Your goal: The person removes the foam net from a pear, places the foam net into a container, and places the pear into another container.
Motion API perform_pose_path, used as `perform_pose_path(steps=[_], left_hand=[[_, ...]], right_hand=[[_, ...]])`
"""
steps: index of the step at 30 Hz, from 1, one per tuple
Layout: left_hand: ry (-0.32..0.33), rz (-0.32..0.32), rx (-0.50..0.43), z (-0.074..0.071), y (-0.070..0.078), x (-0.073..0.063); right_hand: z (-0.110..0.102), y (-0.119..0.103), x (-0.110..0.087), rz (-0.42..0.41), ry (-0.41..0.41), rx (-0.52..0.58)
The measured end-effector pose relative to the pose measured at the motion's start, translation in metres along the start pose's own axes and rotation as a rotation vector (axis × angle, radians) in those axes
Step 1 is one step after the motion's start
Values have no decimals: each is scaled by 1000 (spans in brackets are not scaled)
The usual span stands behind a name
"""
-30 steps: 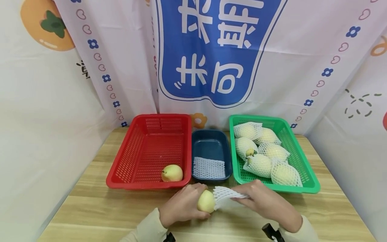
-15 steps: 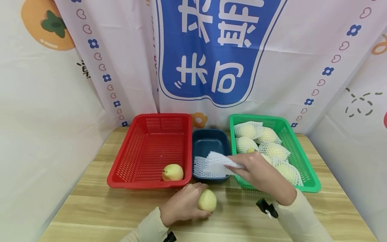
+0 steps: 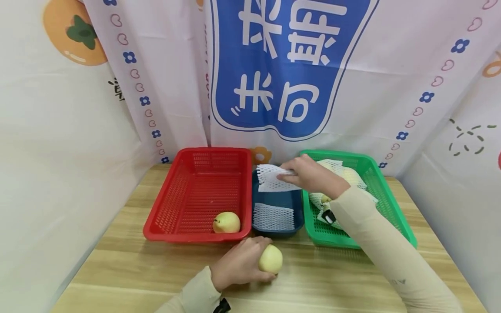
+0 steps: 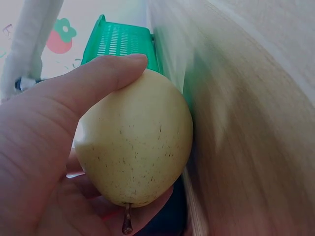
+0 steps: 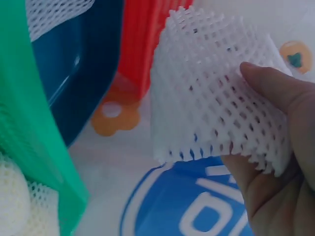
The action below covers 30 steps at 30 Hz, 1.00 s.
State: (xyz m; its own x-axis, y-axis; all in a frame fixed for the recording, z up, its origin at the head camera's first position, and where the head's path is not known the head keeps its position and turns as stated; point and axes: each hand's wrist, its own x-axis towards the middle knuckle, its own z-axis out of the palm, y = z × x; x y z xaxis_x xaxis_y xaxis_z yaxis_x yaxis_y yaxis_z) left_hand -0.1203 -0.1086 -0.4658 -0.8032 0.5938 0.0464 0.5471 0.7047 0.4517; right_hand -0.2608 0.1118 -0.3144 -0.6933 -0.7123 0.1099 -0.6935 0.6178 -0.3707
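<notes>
My left hand (image 3: 243, 264) grips a pale yellow pear (image 3: 271, 260) just above the wooden table, in front of the baskets. In the left wrist view the thumb and fingers wrap round the pear (image 4: 138, 137), its stem pointing down in the picture. Over the blue tray (image 3: 296, 204), my right hand (image 3: 313, 176) pinches a white foam net sleeve (image 3: 274, 178) between thumb and fingers. The right wrist view shows this foam net (image 5: 211, 93) flattened, with nothing inside it. Another foam net (image 3: 274, 217) lies in the tray's near half.
A red basket (image 3: 156, 217) on the left holds one bare pear (image 3: 227, 222). At right a green basket (image 3: 395, 208) contains several pears in foam nets (image 3: 352, 176), partly covered by the right arm. A printed cloth (image 3: 176, 65) hangs behind the table (image 3: 129, 261).
My right hand has moved the foam net away from the pear, up and back over the blue tray. The left hand has kept holding the pear in about the same place.
</notes>
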Motion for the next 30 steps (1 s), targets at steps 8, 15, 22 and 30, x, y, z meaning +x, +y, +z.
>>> perform_pose_path(steps=[8, 15, 22, 30], left_hand=[[-22, -1, -13, 5, 2, 3], [-23, -5, -25, 1, 1, 1], [-11, -10, -19, -7, -2, 0], [-34, -22, -18, -3, -2, 0]], right_hand=[[24, 46, 26, 61, -33, 7], [35, 45, 19, 0, -154, 12], [29, 26, 28, -58, -60, -57], [34, 25, 30, 2, -65, -71]])
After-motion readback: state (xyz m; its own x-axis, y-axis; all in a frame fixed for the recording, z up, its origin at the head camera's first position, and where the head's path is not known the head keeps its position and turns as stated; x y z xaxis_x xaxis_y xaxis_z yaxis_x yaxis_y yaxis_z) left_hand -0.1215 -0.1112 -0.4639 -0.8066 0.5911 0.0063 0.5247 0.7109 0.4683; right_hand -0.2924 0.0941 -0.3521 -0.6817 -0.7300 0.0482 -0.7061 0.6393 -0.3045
